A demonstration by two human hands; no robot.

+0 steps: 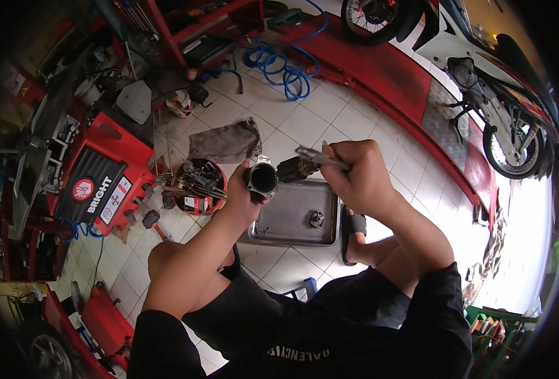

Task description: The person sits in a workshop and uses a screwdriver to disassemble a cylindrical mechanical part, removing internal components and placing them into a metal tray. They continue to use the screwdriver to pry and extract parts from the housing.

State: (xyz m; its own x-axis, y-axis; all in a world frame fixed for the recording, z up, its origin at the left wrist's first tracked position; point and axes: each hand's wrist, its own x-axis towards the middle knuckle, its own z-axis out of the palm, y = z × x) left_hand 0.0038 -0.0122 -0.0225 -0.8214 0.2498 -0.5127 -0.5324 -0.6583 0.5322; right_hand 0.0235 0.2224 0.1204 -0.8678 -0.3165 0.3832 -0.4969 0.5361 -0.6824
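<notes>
My left hand [240,196] is wrapped round a short metal motor housing [263,178], its round, dark, hollow end facing up. Just to the right, a dark ribbed cylinder with a brownish band, like a motor armature [297,169], points toward the housing but sits outside it. My right hand [361,174] is closed on its far end, the fingertips partly hidden. A thin, flat grey piece [320,157] also sticks out from the right hand's fingers; its kind is unclear. Below both hands lies a metal tray [295,239] with a small toothed metal part [316,218] in it.
A grey cloth [222,141] lies on the tiles beyond my left hand. Left of the tray are a red tub of tools [197,203], a hammer [154,222] and a red-black case [96,183]. Blue hose [285,72] coils near a red lift ramp [387,79] below a motorcycle [481,88].
</notes>
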